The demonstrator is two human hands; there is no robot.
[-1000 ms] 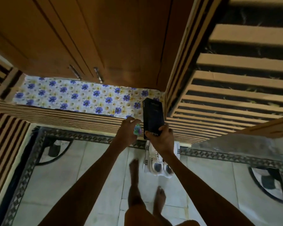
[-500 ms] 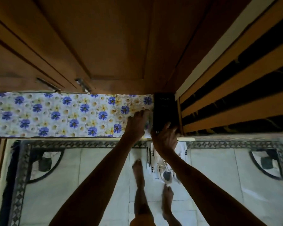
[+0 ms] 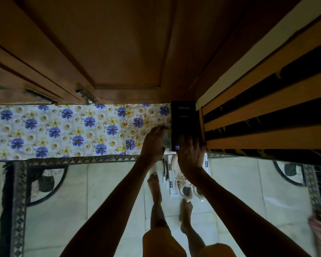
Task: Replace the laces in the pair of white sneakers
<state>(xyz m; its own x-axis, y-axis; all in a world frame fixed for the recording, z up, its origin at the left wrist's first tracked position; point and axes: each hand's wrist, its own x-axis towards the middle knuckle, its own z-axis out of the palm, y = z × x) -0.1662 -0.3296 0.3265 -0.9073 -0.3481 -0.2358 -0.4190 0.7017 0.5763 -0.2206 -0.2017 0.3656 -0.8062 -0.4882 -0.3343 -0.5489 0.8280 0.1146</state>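
- While the right hand (image 3: 190, 153) lies on the near end of a black box (image 3: 183, 117) marked "vivo", its fingers are laid fairly straight over the lid rather than wrapped round it.
- Just left of it, the left hand (image 3: 154, 141) bends down onto the flowered cloth (image 3: 63, 130). A small greenish thing (image 3: 166, 139) shows between that hand and the box, but I cannot tell whether the fingers hold it.
- That box lies flat at the far right end of the cloth-covered shelf, tight against the slatted wooden panel (image 3: 267, 117).
- Down on the tiled floor (image 3: 100, 191), under the shelf's near edge, stand the white sneakers (image 3: 185, 184). They are side by side, off-white, with dark openings toward the near side and lacing visible on the left one. The right wrist hides their toes, and white cardboard (image 3: 167, 175) shows beside them.
- Bare feet (image 3: 154, 186) stand just near of the shoes.
- A second ago the right hand held the box up off the shelf, tilted. Half a second ago it was already down, and the sneakers have not shifted.
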